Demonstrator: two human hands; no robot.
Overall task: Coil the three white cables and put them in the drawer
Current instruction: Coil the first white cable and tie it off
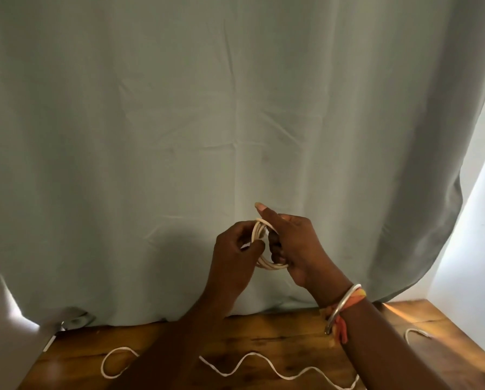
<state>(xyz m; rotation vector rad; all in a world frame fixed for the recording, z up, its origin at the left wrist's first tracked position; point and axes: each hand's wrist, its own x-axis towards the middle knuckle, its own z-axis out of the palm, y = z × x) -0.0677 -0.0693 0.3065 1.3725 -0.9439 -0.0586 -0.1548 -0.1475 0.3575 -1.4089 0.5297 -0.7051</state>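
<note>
Currently mid-winding: coil [264,244] pinched in left grip [235,258] at 9 o'clock, hooked in closed right grip [299,249] at 3 o'clock. Left to coil: loose cable [264,366] at 6 o'clock on counter [292,330]. Drawer unseen.

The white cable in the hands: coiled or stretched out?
Coiled. The cable forms several stacked loops held between the left hand and right hand; whether its end is tucked in, cannot tell.
</note>
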